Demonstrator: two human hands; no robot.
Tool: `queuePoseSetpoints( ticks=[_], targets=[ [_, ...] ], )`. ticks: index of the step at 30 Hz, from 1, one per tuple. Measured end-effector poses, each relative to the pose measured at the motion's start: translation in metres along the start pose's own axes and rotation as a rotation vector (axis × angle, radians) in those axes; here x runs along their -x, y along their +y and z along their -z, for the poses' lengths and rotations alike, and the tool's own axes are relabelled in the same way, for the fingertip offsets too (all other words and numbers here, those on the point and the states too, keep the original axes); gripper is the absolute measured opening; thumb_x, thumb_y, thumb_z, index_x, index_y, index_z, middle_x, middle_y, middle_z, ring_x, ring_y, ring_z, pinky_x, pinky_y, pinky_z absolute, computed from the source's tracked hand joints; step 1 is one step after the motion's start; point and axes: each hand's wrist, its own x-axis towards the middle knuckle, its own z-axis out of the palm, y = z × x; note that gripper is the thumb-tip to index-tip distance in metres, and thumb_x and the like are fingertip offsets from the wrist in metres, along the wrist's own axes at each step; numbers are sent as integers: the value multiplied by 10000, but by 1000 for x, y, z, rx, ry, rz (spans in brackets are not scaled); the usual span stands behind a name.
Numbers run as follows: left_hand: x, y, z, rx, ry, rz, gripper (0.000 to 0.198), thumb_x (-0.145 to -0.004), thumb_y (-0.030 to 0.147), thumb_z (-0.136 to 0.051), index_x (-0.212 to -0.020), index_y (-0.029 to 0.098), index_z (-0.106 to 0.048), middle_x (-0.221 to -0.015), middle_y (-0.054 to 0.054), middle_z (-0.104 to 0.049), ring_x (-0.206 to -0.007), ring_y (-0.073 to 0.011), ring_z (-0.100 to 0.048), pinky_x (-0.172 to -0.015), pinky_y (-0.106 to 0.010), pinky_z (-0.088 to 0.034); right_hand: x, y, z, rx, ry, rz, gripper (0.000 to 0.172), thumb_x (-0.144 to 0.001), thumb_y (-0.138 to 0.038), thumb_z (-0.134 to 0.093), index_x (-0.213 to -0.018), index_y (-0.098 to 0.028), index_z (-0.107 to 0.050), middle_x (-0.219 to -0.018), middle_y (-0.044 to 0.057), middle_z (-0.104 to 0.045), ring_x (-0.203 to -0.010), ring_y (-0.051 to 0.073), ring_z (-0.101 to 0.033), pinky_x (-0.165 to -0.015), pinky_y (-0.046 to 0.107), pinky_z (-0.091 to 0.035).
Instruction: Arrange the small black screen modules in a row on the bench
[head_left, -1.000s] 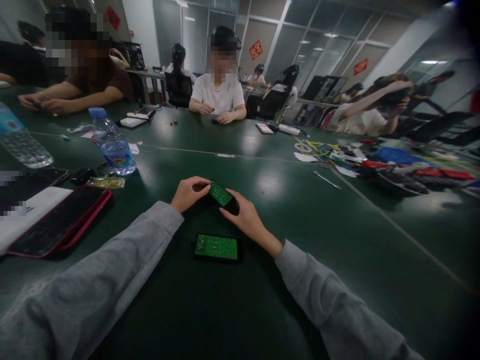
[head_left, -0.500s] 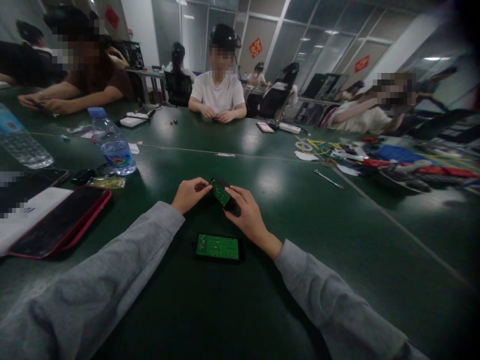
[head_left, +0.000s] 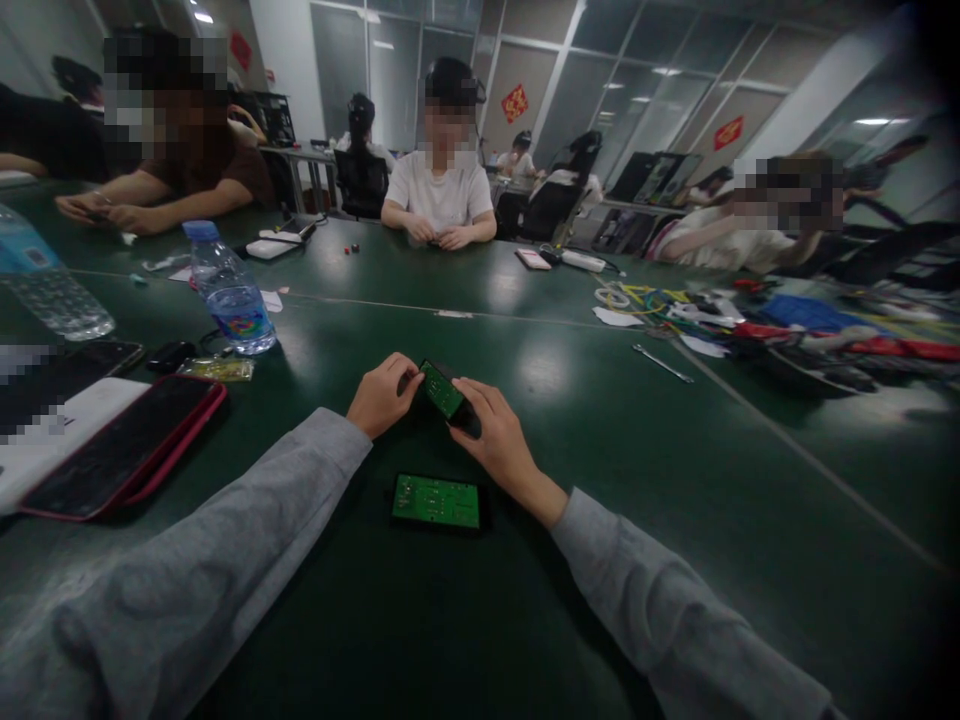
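Between my two hands a green circuit board in a dark housing is held tilted above the table. My left hand pinches its upper left end between thumb and fingers. Around its right side my right hand is closed, thumb below and fingers along the upper edge. Part of the dark housing is hidden by my right fingers. Nearer to me, a second green circuit board lies flat on the dark green table, set in a black case.
At left stand a water bottle and a larger bottle; a red-cased phone lies before them. A wrench lies to the right, near a pile of cables and tools. A person in white sits opposite.
The whole view has shifted slightly, so things sit a little lower. Both hands keep their hold on the tilted board; the other board still lies on the table.
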Motion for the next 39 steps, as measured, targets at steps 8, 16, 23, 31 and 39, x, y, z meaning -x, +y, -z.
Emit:
queuePoseSetpoints(
  ticks=[8,16,23,31,39],
  targets=[
    [2,3,-1,17,73,61,154,-937,309,-487,-894,185,-567,-1021,-73,-653,-880,-171,-630,-759,-279,-520,0,-4,2,64,-32,-22,692,-863,-124,-596,-1472,-259,-298,-1368,104,-463,-1261,298,-441,-1041,517,-447],
    [1,-2,-1,88,267,117,186,-933,358,-515,-919,181,-568,-885,-38,-674,-803,-146,-655,-709,-256,-534,-2,3,-5,92,68,-105,567,-840,-156,-608,-1375,-183,-422,-1269,110,-527,-1175,275,-498,-1020,475,-453],
    [-5,-20,3,164,389,222,202,-919,374,-536,-952,192,-618,-909,-30,-671,-861,-151,-647,-811,-288,-515,-1,11,-6,61,160,-213,487,-875,-258,-602,-1332,-171,-457,-1222,128,-543,-1139,284,-525,-981,474,-471],
    [-9,-41,-2,265,295,396,240,-860,419,-599,-918,198,-672,-916,-36,-705,-876,-186,-670,-833,-339,-525,0,18,-8,33,117,-295,508,-874,-307,-625,-1316,-128,-452,-1221,149,-547,-1134,288,-531,-977,470,-472],
    [-13,-51,-10,303,136,449,326,-844,487,-595,-962,199,-690,-968,-64,-719,-893,-214,-677,-855,-388,-527,1,26,-11,-38,114,-428,524,-847,-371,-666,-1269,-119,-484,-1135,151,-581,-1040,283,-566,-895,459,-504]
  ],
)
